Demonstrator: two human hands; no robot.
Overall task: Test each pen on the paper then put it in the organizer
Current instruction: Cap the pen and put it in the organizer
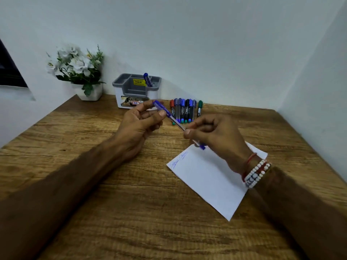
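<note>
Both hands hold one blue pen [173, 118] above table [93, 166]: left hand [139, 124] at cap end, right hand [216, 136] at barrel, over paper [210, 182]. Organizer [136, 91] w/ one pen at back, more pens [184, 109] beside it.

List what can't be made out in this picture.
- Head view: the pen's tip and cap join, covered by the left hand and right hand.
- Writing on the paper: too small to read.
- Organizer labels: too small.
- Row of pens: partly behind the held pen.
</note>
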